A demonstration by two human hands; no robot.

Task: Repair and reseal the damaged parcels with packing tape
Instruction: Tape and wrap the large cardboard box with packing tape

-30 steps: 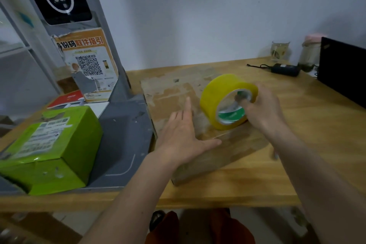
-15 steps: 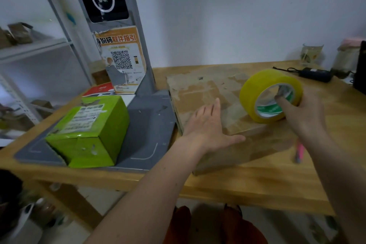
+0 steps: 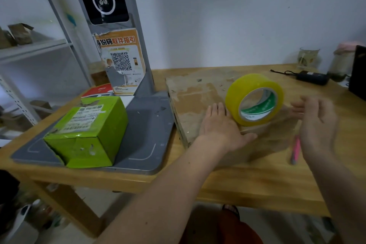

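Packing tape roll [image 3: 255, 99]: stood on edge on flat cardboard parcel [image 3: 198, 95], between flat-pressed left hand [image 3: 221, 127] and empty, loosely spread right hand [image 3: 316, 125]. Judged light, rigid; best gripped through core.

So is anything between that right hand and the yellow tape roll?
Nothing visible. The right hand hangs open just right of the tape roll, which stands on edge on the flat cardboard parcel. The left hand lies flat on the roll's other side.
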